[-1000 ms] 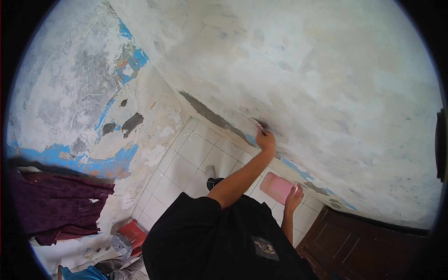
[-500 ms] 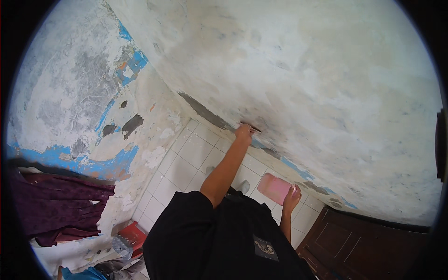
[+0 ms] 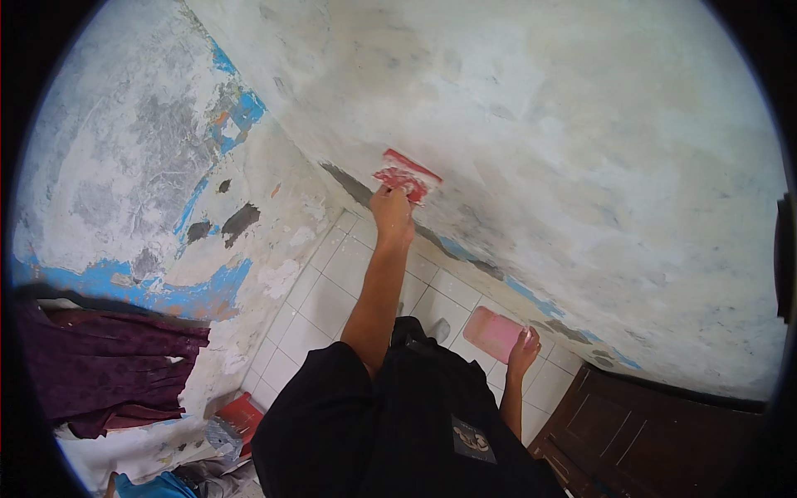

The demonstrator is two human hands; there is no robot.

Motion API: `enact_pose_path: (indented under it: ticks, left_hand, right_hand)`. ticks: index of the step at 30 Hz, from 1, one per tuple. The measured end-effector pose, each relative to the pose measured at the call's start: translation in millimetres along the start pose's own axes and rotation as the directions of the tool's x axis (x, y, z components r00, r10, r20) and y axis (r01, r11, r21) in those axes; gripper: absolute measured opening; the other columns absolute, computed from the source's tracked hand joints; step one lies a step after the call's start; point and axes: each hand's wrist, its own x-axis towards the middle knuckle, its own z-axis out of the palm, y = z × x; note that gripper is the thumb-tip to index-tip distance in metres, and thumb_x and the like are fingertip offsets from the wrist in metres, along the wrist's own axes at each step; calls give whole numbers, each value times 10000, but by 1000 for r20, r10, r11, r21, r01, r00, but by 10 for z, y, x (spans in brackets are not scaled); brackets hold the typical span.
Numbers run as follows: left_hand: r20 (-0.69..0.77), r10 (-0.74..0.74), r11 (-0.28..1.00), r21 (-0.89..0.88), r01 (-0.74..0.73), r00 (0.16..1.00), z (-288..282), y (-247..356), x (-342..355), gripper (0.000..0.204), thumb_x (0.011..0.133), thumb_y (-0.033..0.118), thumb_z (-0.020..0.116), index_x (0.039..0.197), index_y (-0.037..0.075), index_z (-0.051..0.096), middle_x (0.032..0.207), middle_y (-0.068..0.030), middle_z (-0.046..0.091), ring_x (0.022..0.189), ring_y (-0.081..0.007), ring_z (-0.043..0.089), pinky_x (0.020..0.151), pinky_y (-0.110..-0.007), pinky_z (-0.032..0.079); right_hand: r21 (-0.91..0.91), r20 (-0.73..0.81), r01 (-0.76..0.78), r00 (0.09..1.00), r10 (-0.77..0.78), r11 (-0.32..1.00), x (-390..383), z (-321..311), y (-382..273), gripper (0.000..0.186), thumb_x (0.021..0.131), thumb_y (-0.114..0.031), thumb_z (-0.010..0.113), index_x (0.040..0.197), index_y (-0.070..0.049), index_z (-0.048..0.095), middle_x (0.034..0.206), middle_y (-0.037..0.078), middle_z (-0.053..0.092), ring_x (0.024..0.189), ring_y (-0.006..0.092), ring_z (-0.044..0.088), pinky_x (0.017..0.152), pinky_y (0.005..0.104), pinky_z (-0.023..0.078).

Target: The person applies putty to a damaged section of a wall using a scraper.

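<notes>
Two hands, each holding one object. The left hand (image 3: 393, 216) grips a red, white-smeared spreader (image 3: 407, 177) at the wall (image 3: 581, 166), its long edge sloping down rightward, roughly along the dark grey strip (image 3: 347, 184); contact cannot be told. The right hand (image 3: 523, 352) grasps a pink tray (image 3: 503, 327) by its right end, below and right of the spreader, well apart.

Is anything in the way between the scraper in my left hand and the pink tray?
Nothing visible: between the red scraper in your left hand and the pink tray in your right hand, only wall and floor tiles show.
</notes>
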Motion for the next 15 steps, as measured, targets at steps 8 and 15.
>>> enact_pose_path:
  ticks: [8, 15]
  left_hand:
    - [52, 686, 444, 760, -474, 726, -139, -1065, 470, 448, 843, -62, 487, 1287, -96, 542, 1001, -290, 678, 906, -357, 692, 747, -351, 505]
    - [281, 258, 579, 721, -381, 924, -320, -1315, -598, 500, 860, -38, 510, 1359, -72, 495, 930, -233, 670, 806, -309, 679, 705, -360, 512]
  right_hand:
    - [12, 17, -23, 1000, 22, 1000, -81, 11, -71, 383, 958, -330, 571, 1184, -23, 611, 1149, 214, 631, 1085, 386, 547, 953, 467, 437]
    - [-17, 33, 19, 999, -18, 1000, -24, 54, -39, 391, 954, -338, 580, 1174, -16, 614, 1120, 216, 641, 1067, 381, 548, 946, 468, 438]
